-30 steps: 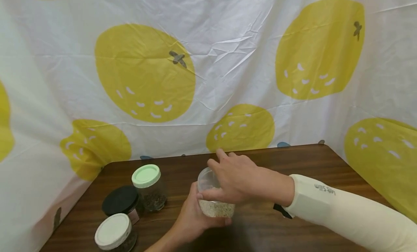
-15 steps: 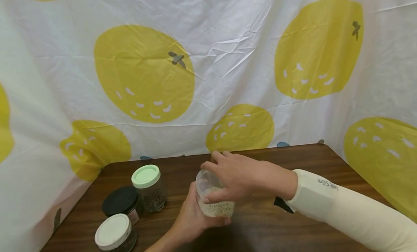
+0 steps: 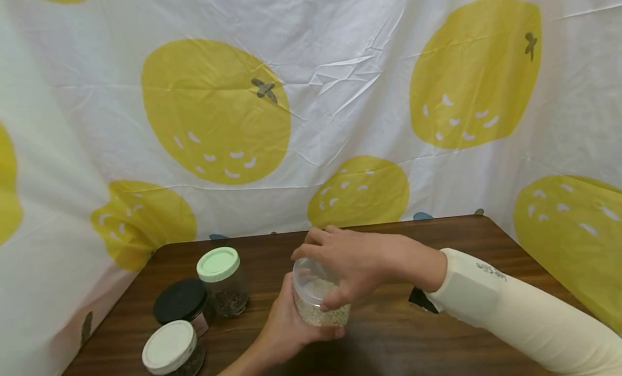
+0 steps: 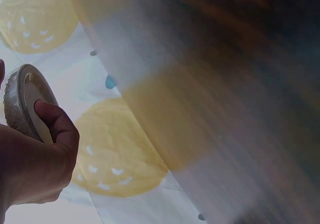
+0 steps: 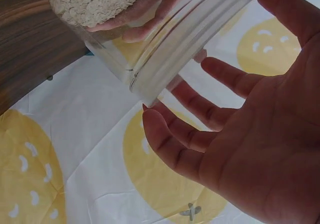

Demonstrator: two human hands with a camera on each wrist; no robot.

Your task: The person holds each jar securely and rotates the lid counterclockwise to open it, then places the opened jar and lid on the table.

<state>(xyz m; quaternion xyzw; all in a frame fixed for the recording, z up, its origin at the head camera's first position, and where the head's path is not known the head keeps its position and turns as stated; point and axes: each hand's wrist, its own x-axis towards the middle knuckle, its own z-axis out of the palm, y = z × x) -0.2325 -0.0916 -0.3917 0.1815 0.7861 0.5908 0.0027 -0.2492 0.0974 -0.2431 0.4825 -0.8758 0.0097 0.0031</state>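
gripping jar (image 3: 311, 310), left fingers (image 3: 326, 333), right fingers (image 5: 167, 136) round lid (image 5: 191, 47), table edge (image 3: 437, 223) beyond

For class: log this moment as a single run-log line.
left hand: holds clear jar of pale flakes | right hand: grips its top rim | on table: green-lidded jar, black-lidded jar, white-lidded jar
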